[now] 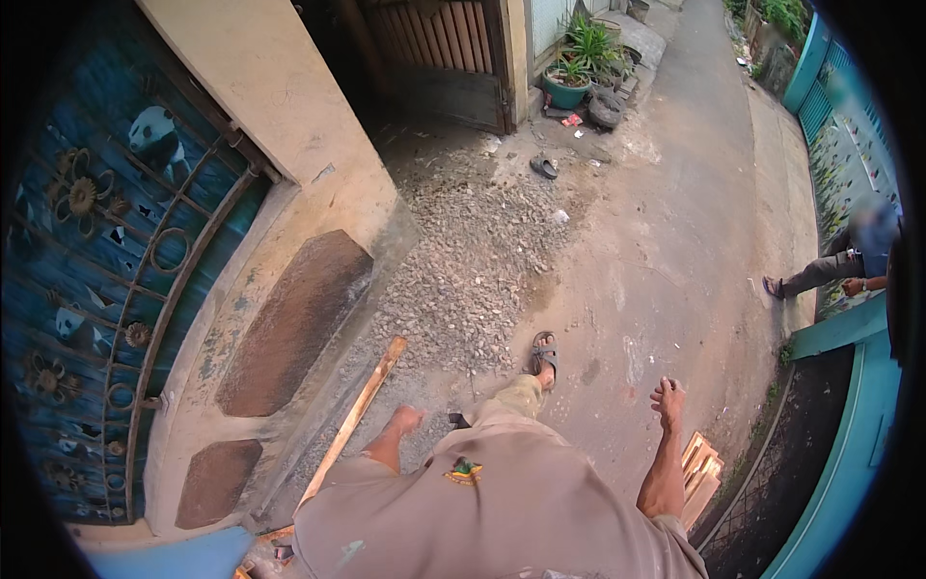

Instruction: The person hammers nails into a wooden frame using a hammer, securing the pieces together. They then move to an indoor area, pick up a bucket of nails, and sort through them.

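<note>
Right hand: We see the right hand (667,398) held out over the road (675,222), with its fingers bent in. We cannot tell if something small is inside.
Left hand: We see the left hand (407,419) low, over the stones, bunched up and a bit blurry. We cannot tell how tight it is or if it holds anything.
Long wood: The long plank (355,419) is just left of the left hand, slanting along the foot of the wall. We see a gap between the hand and the plank.
Short wood: The short wood pieces (702,473) are in a bunch just right of the right forearm.
Clothes: We see a tan shirt (521,492) with a little badge (463,471) on it.
Foot: One foot in a sandal (545,355) is on the road, by the edge of the stones.
Stones: The heap of small gray stones (473,261) is spread out in front of us.
Past the stones: We see a dark slipper (543,167), and a green pot (566,93) with a leafy plant.
Left side: A cream wall (309,125) stands beside a blue gate (154,241) with pandas.
Right side: Another person (849,265) is by the far wall, near a turquoise gate (873,415).
</note>
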Tool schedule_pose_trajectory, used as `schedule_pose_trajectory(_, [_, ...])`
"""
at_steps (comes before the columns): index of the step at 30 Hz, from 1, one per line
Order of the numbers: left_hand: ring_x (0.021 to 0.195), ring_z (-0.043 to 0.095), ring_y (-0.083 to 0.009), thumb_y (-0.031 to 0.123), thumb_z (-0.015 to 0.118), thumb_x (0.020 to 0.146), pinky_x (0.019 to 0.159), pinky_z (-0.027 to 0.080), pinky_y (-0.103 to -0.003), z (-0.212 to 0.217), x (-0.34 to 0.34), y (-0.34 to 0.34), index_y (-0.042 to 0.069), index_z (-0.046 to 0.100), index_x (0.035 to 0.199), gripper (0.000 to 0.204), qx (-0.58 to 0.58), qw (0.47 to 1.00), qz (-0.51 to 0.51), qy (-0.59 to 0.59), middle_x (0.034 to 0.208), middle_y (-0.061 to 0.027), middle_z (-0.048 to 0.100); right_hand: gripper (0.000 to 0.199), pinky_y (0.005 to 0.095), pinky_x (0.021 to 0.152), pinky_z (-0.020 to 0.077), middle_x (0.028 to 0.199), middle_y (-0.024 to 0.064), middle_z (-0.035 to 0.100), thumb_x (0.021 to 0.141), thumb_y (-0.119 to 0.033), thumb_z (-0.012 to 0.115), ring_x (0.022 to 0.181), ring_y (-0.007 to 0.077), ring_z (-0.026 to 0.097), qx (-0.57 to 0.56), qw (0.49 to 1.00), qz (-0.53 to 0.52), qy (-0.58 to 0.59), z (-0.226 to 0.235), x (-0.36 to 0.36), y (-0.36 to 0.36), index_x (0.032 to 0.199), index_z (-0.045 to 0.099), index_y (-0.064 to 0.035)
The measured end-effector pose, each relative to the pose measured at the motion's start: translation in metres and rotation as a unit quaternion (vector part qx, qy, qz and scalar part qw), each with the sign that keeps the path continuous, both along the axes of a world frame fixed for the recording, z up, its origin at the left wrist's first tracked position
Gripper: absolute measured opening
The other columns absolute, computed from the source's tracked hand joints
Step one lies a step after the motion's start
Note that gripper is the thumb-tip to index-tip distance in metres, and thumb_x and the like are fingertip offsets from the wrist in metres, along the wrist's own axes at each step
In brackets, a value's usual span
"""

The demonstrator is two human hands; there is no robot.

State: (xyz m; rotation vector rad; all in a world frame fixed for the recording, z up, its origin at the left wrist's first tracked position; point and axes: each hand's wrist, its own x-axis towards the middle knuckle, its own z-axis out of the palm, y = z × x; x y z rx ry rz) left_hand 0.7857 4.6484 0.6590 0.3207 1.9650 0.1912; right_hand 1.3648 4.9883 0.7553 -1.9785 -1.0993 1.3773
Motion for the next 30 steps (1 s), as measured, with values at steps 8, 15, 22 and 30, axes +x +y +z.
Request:
schedule_pose_trajectory(8, [0.084,0.068,-0.0223,0.013,0.064,0.079,0.072,0.052,-0.037,0.021,-0.007,0.359,0.000,0.065,0.110,0.034,0.190,0.967,-0.065,0.156,0.092,-0.0154,0.070,0.049,0.0413,0.059,0.0546,0.095,0.0187,0.065,0.091,-0.033,0.058,0.076,0.0291,0.067,-0.267,0.942,0.193,-0.059,-0.058,-0.029,0.078,0.124,0.051,0.0018])
schedule_pose_trajectory(15, [0.124,0.049,-0.0357,0.022,0.064,0.090,0.104,0.037,-0.043,0.257,-0.188,0.556,-0.005,0.042,0.135,0.057,0.483,0.614,0.221,0.584,0.134,-0.0221,0.050,0.043,0.0414,0.063,0.0571,0.093,0.0203,0.066,0.092,-0.034,0.057,0.077,0.0281,0.068,-0.326,0.887,0.302,-0.126,-0.066,-0.060,0.259,0.109,0.060,0.0051])
schedule_pose_trajectory(22, [0.127,0.041,-0.0430,0.058,0.067,0.080,0.106,0.034,-0.048,0.419,-0.348,0.652,-0.013,0.028,0.138,0.100,0.372,0.329,0.390,0.775,0.134,-0.0335,0.041,0.043,0.0414,0.065,0.0581,0.093,0.0169,0.066,0.091,-0.033,0.058,0.078,0.0274,0.068,-0.228,0.945,0.204,-0.114,-0.085,-0.134,0.570,0.114,0.059,0.0035])
schedule_pose_trajectory(30, [0.145,-0.008,-0.0384,0.076,0.066,0.065,0.110,0.005,-0.065,0.426,-0.466,0.744,-0.008,-0.004,0.147,0.136,0.183,0.335,0.522,0.763,0.154,-0.0285,-0.009,0.057,0.0316,0.051,0.0513,0.096,0.0168,0.062,0.091,-0.042,0.060,0.075,0.0247,0.066,-0.073,0.956,0.283,0.013,-0.006,-0.336,0.888,0.125,0.048,0.0025])
